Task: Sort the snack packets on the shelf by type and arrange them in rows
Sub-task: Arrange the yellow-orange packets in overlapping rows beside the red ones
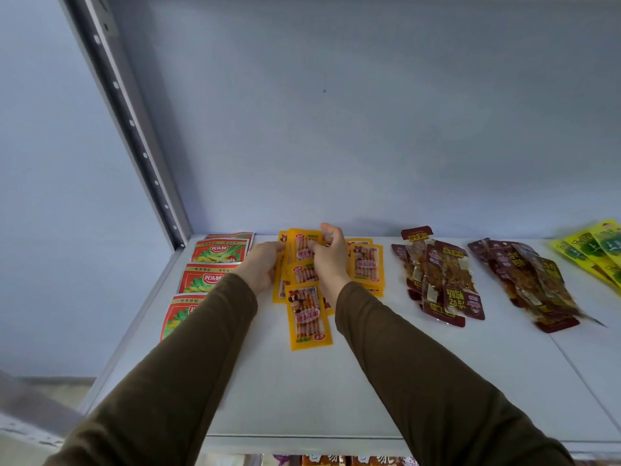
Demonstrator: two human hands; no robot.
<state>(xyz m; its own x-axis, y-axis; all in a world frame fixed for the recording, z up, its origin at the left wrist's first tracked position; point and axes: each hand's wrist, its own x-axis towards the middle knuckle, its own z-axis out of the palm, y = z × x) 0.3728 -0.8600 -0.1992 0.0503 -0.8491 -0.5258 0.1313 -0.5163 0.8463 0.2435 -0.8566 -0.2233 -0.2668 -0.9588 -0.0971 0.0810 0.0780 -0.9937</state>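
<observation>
Several orange-yellow snack packets (307,317) lie in a loose column at the middle of the white shelf (302,391). My left hand (263,264) grips the left edge of this pile near the back. My right hand (329,257) pinches the rearmost orange packet (304,242) between thumb and fingers. A second small stack of orange packets (366,265) lies just to the right. Red-and-green packets (210,279) form a column at the far left, partly hidden by my left sleeve.
Two loose groups of dark red packets (443,284) (531,284) lie on the right half of the shelf. Yellow-green packets (594,253) sit at the far right edge. A perforated metal upright (134,129) stands at the left. More packets show on the shelf below (336,460).
</observation>
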